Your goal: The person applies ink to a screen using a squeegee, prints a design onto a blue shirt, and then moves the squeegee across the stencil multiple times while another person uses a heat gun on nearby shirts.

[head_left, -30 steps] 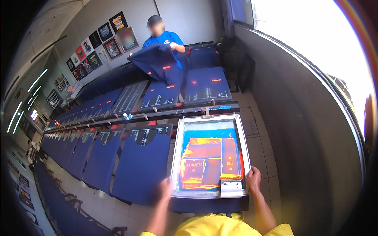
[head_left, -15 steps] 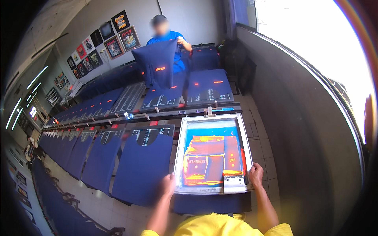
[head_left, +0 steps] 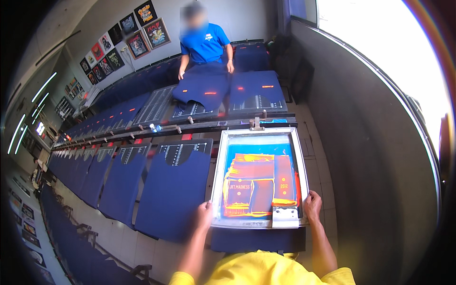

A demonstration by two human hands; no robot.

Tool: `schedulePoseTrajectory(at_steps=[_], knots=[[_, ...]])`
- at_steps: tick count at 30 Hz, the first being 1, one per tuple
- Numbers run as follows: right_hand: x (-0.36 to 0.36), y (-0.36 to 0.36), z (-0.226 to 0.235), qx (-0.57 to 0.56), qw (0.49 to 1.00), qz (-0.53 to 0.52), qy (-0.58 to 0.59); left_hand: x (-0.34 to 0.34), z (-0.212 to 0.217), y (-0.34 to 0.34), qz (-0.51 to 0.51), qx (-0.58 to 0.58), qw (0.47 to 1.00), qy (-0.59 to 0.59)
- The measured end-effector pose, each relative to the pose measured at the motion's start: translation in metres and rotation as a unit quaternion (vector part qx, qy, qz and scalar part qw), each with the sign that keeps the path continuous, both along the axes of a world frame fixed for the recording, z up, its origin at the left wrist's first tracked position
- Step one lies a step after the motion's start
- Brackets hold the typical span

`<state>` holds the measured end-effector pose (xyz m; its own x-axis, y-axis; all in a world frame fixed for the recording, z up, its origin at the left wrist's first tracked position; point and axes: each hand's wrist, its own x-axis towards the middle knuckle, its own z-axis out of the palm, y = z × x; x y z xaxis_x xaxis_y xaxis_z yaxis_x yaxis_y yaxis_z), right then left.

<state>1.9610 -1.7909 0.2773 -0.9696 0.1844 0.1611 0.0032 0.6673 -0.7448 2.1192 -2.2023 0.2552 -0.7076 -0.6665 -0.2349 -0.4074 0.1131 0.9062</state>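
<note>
A screen printing frame (head_left: 219, 166) with pale metal edges lies before me, its mesh blue and smeared with orange ink (head_left: 251, 165). Around its near left corner, my left hand (head_left: 204, 213) is closed on the edge. My right hand (head_left: 312, 205) grips the right edge, close to the near corner. Inside the frame, a metal-handled squeegee (head_left: 285, 217) rests at the near right. Below the near edge shows a navy shirt (head_left: 259, 240); the screen hides the rest of it.
Navy shirts (head_left: 173, 199) on boards run in rows to the left, along both sides of a dark rail (head_left: 199, 128) with metal pegs. Across the rail, a person in a blue shirt (head_left: 205, 45) handles a printed navy shirt (head_left: 202, 89). A grey wall (head_left: 361, 142) rises at the right.
The person opposite has lowered the navy shirt from upright onto a board. My hands stay on the frame's edges; the view has shifted slightly.
</note>
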Motion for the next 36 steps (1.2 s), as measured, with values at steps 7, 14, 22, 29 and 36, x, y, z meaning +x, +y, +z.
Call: schedulePoseTrajectory(at_steps=[7,14,22,29,36], knots=[[0.003,-0.009,0.023,-0.034,0.997,0.006,-0.07,0.002,-0.004,-0.002,0.012,0.004,1.0,-0.008],[-0.001,-0.007,0.014,0.006,0.999,-0.015,-0.045,-0.001,0.008,0.0,0.002,0.044,0.999,-0.017],[0.002,-0.012,0.02,0.015,1.0,-0.008,-0.009,-0.002,-0.003,-0.005,-0.025,-0.022,0.993,-0.116],[0.002,-0.014,0.012,0.07,0.997,0.019,0.023,-0.006,-0.018,-0.002,-0.025,-0.059,0.985,-0.158],[0.001,-0.017,0.008,0.082,0.996,0.011,0.045,-0.006,-0.033,-0.005,-0.034,-0.081,0.985,-0.149]])
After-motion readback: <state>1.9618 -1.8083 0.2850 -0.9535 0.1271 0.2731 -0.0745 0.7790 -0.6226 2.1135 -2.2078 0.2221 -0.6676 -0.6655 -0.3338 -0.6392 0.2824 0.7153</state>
